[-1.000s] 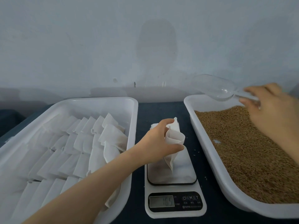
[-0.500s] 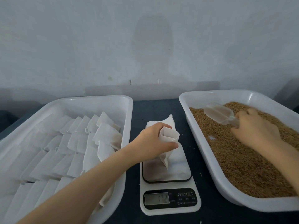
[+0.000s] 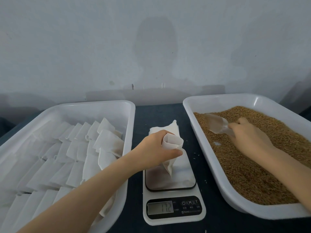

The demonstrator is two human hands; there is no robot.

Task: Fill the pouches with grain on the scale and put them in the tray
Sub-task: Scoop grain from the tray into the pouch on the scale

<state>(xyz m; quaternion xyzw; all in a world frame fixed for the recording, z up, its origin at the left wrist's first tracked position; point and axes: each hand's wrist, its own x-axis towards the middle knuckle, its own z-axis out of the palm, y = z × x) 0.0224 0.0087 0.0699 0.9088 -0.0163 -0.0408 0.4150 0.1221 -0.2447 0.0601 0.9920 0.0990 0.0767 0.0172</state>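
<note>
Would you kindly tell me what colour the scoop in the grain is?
The scoop is clear, colourless plastic, best seen in the head view.

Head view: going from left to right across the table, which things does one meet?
In order: tray of pouches → scale → grain tray, and inside it scoop → right hand. The left hand and the pouch it holds overlap the scale, so I leave them out.

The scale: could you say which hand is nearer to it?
Left. The left hand holds a pouch on the scale; the right hand grips the scoop in the grain tray.
</note>
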